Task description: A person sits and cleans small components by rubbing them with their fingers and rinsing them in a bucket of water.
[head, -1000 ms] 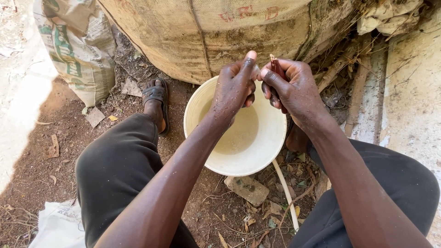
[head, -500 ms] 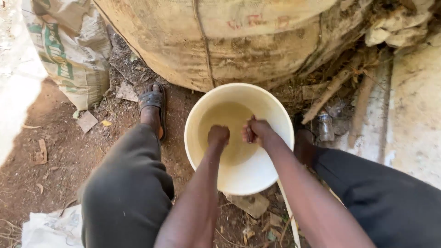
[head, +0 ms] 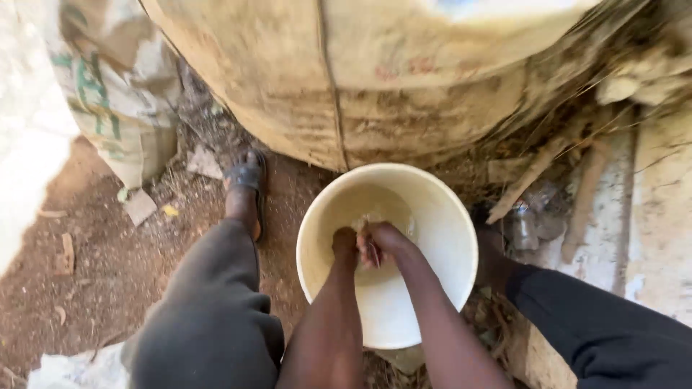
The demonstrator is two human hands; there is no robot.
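Both my hands reach down into a cream plastic bucket (head: pixel 447 216) that holds cloudy water and stands on the ground between my legs. My left hand (head: pixel 344 242) is curled downward, its fingers hidden by the wrist and the water. Touching it, my right hand (head: pixel 389 241) is closed around a small thin dark object (head: pixel 373 252) that shows between the two hands. What that object is cannot be made out.
A big dirty rounded tank (head: pixel 360 79) rises right behind the bucket. A woven sack (head: pixel 115 108) leans at the left. My sandalled foot (head: pixel 245 180) rests on red soil. Sticks, a plastic bottle (head: pixel 522 227) and rubble lie at the right by a concrete slab (head: pixel 663 209).
My hands have dropped from above the bucket's far rim down into the water, close together. The view has moved nearer to the bucket.
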